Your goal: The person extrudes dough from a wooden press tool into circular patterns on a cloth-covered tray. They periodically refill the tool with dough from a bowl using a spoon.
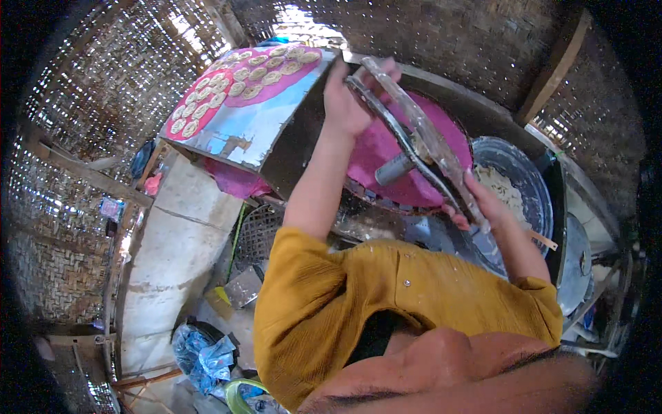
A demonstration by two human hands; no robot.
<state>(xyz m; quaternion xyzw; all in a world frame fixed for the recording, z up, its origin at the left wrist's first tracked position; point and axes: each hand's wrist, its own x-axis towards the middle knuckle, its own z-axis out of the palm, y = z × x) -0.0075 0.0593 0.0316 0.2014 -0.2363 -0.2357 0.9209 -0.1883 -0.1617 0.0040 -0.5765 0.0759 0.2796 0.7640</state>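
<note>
A two-handled dough press spans both of my hands, held over a round tray lined with a pink sheet. It has two long floury bars and a short grey tube at the middle. My left hand is wrapped about the far left end of the bars, its fingers blurred and partly behind them. Around the near right end closes my right hand. A little pale dough shows between the bars. Whether any strands hang from the tube is hidden.
A large tub with pale dough stands at the right, beside a round metal lid. At the left, dough coils lie on pink sheets atop a blue-white board. Blue plastic bags lie low at the left.
</note>
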